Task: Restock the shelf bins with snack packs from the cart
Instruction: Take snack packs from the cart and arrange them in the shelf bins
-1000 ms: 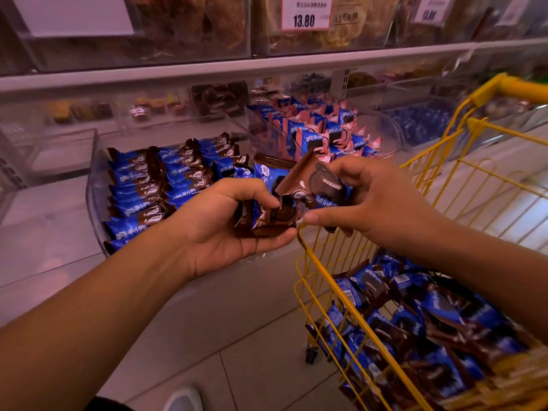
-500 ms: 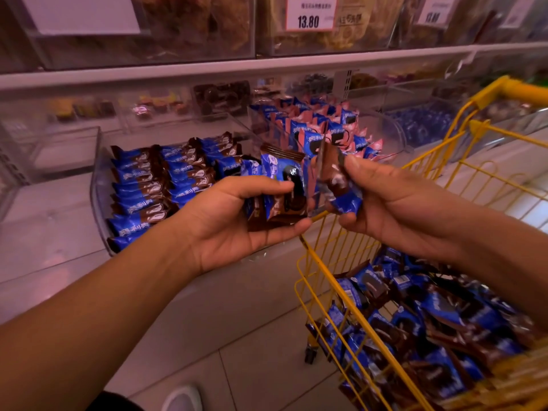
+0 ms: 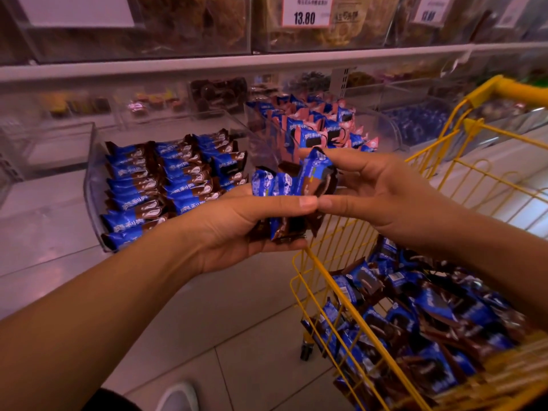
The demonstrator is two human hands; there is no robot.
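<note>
Far left, we see a clear shelf bin (image 3: 95, 185) w/ blue-and-brown snack packs (image 3: 166, 179) laid in neat rows, filling most of it. Just right of it sits a second bin (image 3: 258, 126) holding pink-and-blue packs (image 3: 323, 129), stood up on edge and packed tight. Above both, on the upper shelf, a price tag (image 3: 305, 10) reads 13.80.

Centre, near us, our left hand (image 3: 237, 226) is palm up, fingers curled under and thumb laid flat across the top, gripping a small stack of packs (image 3: 278, 185) stood side by side. Our right hand (image 3: 382, 191) meets it from the right: thumb tip touching the left thumb tip, index finger over the top of the rightmost pack (image 3: 318, 173), pinching that one against the stack. The pack is tilted, blue end up. Both hands are held between the bins and the cart, over the cart's near-left corner.

Right, the yellow wire cart (image 3: 341, 286) holds a loose heap of the same blue-and-brown packs (image 3: 430, 321). Near bottom, a white shoe tip (image 3: 178, 396) shows on the tile floor (image 3: 237, 336).
</note>
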